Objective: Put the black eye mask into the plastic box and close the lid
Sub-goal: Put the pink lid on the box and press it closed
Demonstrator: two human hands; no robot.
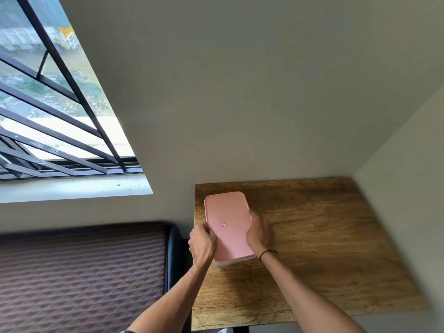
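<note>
A plastic box with a pink lid (pixel 228 219) stands on the left part of a wooden table (pixel 324 248). The lid lies flat on the box; a thin strip of the clear box body shows under its near edge. My left hand (pixel 203 243) grips the lid's left edge near the front. My right hand (pixel 258 233) holds the lid's right edge, fingers curled over the side. The black eye mask is nowhere in sight.
The table sits in a corner, with walls behind it and to its right. Left of the table is a bed with a dark quilted mattress (pixel 79 280). A barred window (pixel 48 104) fills the upper left.
</note>
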